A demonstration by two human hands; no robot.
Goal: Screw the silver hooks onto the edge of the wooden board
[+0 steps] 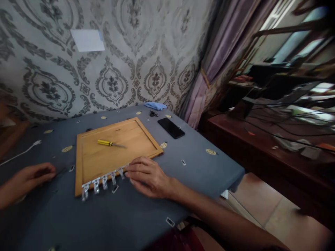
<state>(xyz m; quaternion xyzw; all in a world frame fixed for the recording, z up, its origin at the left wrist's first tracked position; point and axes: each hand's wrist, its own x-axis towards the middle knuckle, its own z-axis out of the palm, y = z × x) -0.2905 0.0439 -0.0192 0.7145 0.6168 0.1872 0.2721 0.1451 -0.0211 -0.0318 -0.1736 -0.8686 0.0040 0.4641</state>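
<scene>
Hook rail (104,181): lower left, on the near edge of the wooden board (101,158). Right hand (149,177): at rail end, grip indeterminable. Left hand (36,176): half-curled, contents indeterminable. Apparent step: rail alignment; next move requires steadying.

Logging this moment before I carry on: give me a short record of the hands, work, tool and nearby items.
Left hand: left of the wooden panel; fingers curled, any grip unclear
Right hand: fingers at the right end of the metal hook strip
Work: metal hook strip along wooden panel's near edge
Tool: yellow-handled screwdriver, lying on wooden panel
Nearby: black phone, blue cloth
</scene>
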